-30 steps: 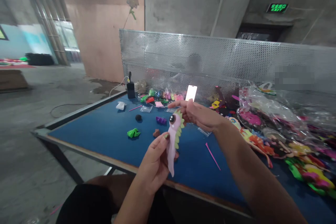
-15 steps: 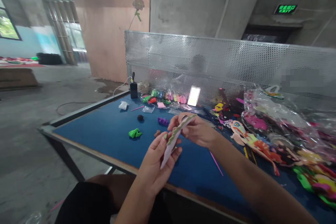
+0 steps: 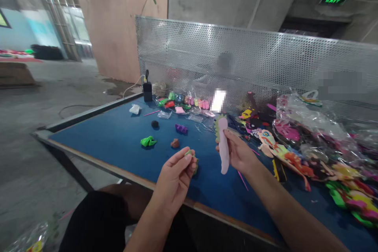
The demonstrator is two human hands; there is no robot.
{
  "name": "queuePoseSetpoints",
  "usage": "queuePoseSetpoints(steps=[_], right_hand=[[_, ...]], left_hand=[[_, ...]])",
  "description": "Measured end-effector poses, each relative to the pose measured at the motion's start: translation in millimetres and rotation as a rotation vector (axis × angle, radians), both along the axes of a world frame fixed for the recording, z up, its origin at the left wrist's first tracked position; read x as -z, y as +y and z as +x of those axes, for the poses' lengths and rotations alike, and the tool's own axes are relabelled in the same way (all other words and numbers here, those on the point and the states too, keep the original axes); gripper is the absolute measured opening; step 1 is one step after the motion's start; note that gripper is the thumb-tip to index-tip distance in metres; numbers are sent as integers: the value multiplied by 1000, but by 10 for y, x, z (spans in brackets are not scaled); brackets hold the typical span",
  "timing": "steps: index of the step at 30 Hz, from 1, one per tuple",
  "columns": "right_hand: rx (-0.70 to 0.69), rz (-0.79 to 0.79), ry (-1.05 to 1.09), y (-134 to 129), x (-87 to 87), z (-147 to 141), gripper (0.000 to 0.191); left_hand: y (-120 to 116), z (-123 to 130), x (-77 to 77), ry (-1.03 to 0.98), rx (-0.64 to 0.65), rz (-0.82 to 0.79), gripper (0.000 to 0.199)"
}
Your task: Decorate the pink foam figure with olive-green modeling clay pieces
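My right hand [image 3: 240, 152] is closed on a flat, pale lilac clay piece [image 3: 224, 151], held upright above the table. A zigzag green clay edging [image 3: 217, 126] runs along its upper left side. To the left, my left hand [image 3: 174, 179] pinches a small lump of olive-green clay [image 3: 191, 152] between thumb and fingers; more green shows behind the fingertips. Just beyond the left hand, a brown clay lump [image 3: 175, 143] lies on the blue tabletop [image 3: 115, 134]. Near it are a bright green lump [image 3: 148, 141], a purple piece [image 3: 181, 128] and a black ball [image 3: 154, 124].
A heap of colourful clay figures [image 3: 295, 161] and plastic bags [image 3: 319, 122] covers the table's right side. Packets of coloured clay [image 3: 180, 100] line the back, before a perforated metal screen [image 3: 251, 55]. A pink stick [image 3: 242, 180] lies beneath my right forearm. A black box [image 3: 147, 91] stands at the back left.
My hands have moved apart. The lilac piece, earlier between both hands, is now in the right hand alone, turned more face-on. My left hand keeps a green bit. The view has tilted down slightly.
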State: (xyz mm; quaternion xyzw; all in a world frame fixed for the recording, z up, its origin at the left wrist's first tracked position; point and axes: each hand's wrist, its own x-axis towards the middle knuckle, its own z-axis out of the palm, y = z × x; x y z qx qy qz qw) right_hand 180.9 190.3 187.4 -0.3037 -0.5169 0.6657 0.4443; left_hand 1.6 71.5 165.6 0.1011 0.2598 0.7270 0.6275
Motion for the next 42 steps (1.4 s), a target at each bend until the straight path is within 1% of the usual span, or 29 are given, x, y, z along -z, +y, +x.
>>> queuePoseSetpoints(steps=[2, 5, 8, 12, 16, 19, 23, 27, 30, 34, 36, 39, 41, 42], right_hand=[[74, -110, 69, -43, 43, -26, 37], [113, -196, 113, -131, 78, -94, 36], [121, -243, 143, -213, 97, -170, 33], [84, -300, 160, -301, 104, -242, 30], [82, -313, 150, -330, 99, -270, 30], [70, -287, 122, -308, 122, -270, 34], [90, -254, 54, -277, 184, -258, 44], [125, -208, -10, -262, 230, -256, 48], [176, -170, -114, -221, 249, -245, 44], [253, -134, -318, -124, 269, -191, 33], [272, -120, -392, -73, 271, -147, 33], [303, -60, -529, -9, 243, -61, 35], [369, 43, -679, 16, 202, 2, 34], [425, 140, -799, 18, 176, 28, 31]], left_hand=[[-5, -7, -7, 0, 18, -59, 18], [-17, -22, -11, -41, 43, -136, 20], [-28, -28, -12, -91, 37, -194, 25], [-42, -11, -24, -116, -3, -248, 29], [-60, 2, -43, -99, -38, -267, 25], [-69, -1, -41, -77, -46, -264, 23], [-68, -5, -3, -14, -65, -227, 24], [-78, -20, 35, 28, -134, -199, 26], [-100, -51, 45, 61, -177, -176, 24], [-110, -87, 46, 79, -185, -164, 21], [-99, -92, 45, 77, -176, -167, 20], [-78, -89, 42, 70, -165, -188, 17], [-72, -85, 41, 69, -168, -192, 15], [-72, -82, 41, 69, -170, -188, 13]])
